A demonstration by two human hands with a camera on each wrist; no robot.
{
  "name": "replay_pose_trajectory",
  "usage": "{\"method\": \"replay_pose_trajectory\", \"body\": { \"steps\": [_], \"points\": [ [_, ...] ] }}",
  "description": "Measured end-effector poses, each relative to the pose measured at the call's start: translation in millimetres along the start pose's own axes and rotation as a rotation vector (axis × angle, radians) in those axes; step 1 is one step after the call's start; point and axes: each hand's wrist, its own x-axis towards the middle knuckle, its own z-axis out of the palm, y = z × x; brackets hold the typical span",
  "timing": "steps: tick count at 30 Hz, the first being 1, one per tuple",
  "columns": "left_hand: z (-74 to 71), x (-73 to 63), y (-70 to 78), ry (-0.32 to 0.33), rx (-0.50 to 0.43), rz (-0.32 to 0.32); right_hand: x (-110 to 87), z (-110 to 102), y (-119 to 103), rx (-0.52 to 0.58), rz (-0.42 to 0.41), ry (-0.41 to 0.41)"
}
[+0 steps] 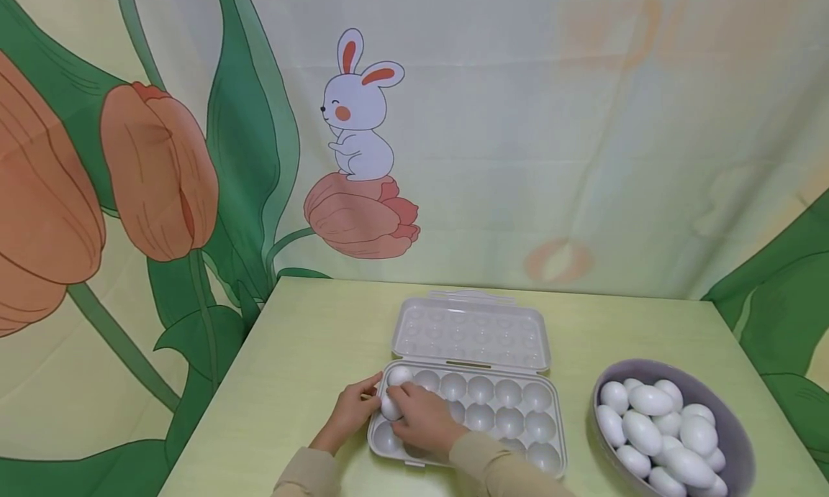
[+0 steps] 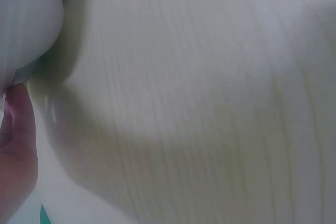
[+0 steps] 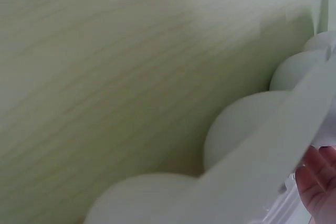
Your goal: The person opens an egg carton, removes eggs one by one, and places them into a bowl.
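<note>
An open grey-white plastic egg carton [image 1: 481, 367] lies on the table, its dimpled lid folded back. One white egg [image 1: 400, 374] sits in the far-left cup. My right hand [image 1: 427, 416] pinches another white egg [image 1: 391, 408] at the cup just in front of it; the fingers partly cover this egg. My left hand [image 1: 352, 411] rests against the carton's left edge, its fingertips touching the rim. In the left wrist view, that hand [image 2: 18, 150] is beside a rounded cup [image 2: 37, 22]. The right wrist view shows the rounded undersides of the carton's cups [image 3: 241, 124].
A grey-purple bowl [image 1: 738, 439] full of white eggs [image 1: 686, 466] stands to the carton's right. The pale wood-grain table [image 1: 324, 317] ends at a hanging cloth [image 1: 479, 159] printed with tulips and a rabbit.
</note>
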Motion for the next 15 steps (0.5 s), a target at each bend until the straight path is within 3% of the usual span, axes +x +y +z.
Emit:
{"method": "replay_pose_trajectory", "body": {
  "steps": [10,15],
  "points": [
    [-0.4,0.3,0.0,0.007,0.003,0.012,9.7,13,-6,-0.156,0.083,0.026],
    [-0.1,-0.3,1.0,0.007,0.013,0.012,9.5,15,-8,-0.155,0.097,0.045]
  ]
}}
